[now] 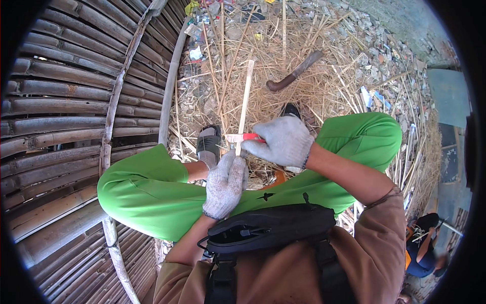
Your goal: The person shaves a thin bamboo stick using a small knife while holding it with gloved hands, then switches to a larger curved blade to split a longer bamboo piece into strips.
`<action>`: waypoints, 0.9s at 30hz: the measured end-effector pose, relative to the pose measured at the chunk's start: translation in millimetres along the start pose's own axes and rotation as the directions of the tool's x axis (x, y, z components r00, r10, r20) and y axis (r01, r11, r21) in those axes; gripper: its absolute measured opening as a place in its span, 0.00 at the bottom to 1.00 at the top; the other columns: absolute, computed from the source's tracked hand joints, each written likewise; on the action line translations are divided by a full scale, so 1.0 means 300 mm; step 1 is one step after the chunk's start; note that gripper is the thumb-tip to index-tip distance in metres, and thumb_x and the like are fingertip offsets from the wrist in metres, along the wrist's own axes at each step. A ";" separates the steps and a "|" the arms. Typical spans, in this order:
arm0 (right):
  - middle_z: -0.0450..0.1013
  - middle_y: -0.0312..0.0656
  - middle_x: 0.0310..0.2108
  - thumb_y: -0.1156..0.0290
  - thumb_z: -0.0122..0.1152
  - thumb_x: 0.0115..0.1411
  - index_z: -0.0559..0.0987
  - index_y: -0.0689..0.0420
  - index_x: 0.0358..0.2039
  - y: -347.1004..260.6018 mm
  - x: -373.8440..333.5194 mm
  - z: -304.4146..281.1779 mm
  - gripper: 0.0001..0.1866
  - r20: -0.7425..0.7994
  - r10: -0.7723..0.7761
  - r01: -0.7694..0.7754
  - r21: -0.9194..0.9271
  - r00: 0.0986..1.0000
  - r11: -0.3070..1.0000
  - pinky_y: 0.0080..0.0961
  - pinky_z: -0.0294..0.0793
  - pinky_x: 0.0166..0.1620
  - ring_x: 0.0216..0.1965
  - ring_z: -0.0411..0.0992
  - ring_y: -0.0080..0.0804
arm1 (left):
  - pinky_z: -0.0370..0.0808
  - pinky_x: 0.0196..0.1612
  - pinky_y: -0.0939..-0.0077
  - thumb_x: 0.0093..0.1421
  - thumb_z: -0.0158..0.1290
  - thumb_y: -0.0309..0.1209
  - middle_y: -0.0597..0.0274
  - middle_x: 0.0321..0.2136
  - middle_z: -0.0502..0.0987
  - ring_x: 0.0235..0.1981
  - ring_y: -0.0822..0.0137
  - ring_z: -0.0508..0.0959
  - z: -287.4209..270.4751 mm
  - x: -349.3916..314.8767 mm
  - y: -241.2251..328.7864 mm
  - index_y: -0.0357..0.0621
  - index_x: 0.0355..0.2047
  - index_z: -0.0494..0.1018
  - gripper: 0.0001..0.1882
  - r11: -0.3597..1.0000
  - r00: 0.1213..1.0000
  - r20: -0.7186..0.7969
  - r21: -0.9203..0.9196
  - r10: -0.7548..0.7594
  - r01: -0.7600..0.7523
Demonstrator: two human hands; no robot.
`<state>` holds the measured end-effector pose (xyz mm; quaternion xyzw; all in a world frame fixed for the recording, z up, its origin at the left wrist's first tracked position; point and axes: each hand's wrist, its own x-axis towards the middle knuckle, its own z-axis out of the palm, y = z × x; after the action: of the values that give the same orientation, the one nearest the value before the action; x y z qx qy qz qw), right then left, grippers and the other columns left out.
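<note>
I see a bamboo-slat wall (61, 107) on my left, with a grey-blue panel (448, 96) and another person (422, 263) off to my right.

single head-worn fisheye view, close above, facing down

Bright diffuse daylight, soft shadows, fisheye-bent edges

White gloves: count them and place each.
2: one on the left hand, one on the right hand holding the red-handled tool. Any on the other person can't be made out.
</note>
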<state>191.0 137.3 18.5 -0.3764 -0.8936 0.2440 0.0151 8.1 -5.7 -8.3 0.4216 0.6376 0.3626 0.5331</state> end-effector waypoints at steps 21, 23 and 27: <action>0.82 0.53 0.29 0.29 0.43 0.71 0.86 0.56 0.38 0.326 0.133 -0.379 0.41 -0.227 0.497 -0.521 -0.053 0.837 0.852 0.47 0.82 0.42 0.35 0.84 0.52 | 0.75 0.27 0.64 0.76 0.49 0.31 0.55 0.21 0.75 0.22 0.60 0.80 0.007 -0.029 -0.052 0.36 0.50 0.74 0.11 0.966 0.985 -0.067 0.215 0.159 -0.141; 0.83 0.54 0.30 0.31 0.44 0.71 0.85 0.56 0.35 0.219 0.126 -0.292 0.39 -0.153 0.378 -0.390 -0.060 0.913 0.919 0.49 0.83 0.43 0.36 0.84 0.52 | 0.75 0.27 0.64 0.76 0.49 0.31 0.54 0.21 0.75 0.22 0.60 0.80 0.013 -0.022 -0.087 0.36 0.51 0.74 0.11 0.956 0.978 -0.084 0.245 0.190 -0.164; 0.82 0.54 0.29 0.33 0.48 0.71 0.84 0.56 0.33 0.106 0.088 -0.155 0.36 -0.006 0.245 -0.244 -0.123 0.970 0.962 0.53 0.82 0.40 0.34 0.84 0.54 | 0.74 0.27 0.63 0.76 0.49 0.30 0.54 0.22 0.75 0.21 0.59 0.79 0.017 -0.017 -0.067 0.35 0.52 0.74 0.12 0.942 0.964 -0.106 0.263 0.244 -0.210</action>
<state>203.0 194.2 41.1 -0.4829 -0.8537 0.1903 -0.0423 10.4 -18.0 -25.7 0.5300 0.6602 0.3670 0.3854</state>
